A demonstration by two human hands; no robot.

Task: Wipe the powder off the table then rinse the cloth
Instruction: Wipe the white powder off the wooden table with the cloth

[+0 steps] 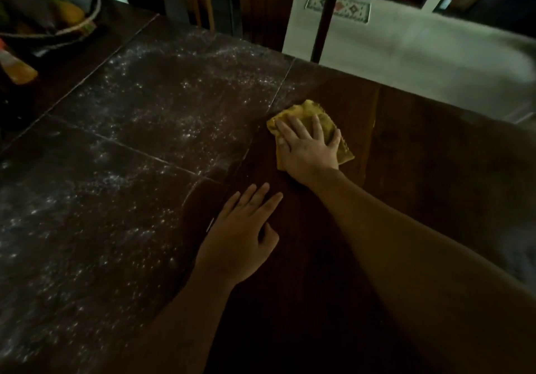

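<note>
White powder [162,104] is scattered over the left and middle of the dark wooden table [420,156]. A yellow cloth [301,112] lies on the table at the right border of the powder. My right hand [307,150] presses flat on the cloth with fingers spread, covering most of it. My left hand [243,237] rests flat on bare wood nearer to me, fingers apart, holding nothing. The wood around and to the right of the cloth shows no powder.
A basket of fruit [43,11] stands at the table's far left corner, with an orange bottle [17,69] beside it. Beyond the far edge is a dark post [324,17] and a pale floor with a patterned tile [338,6].
</note>
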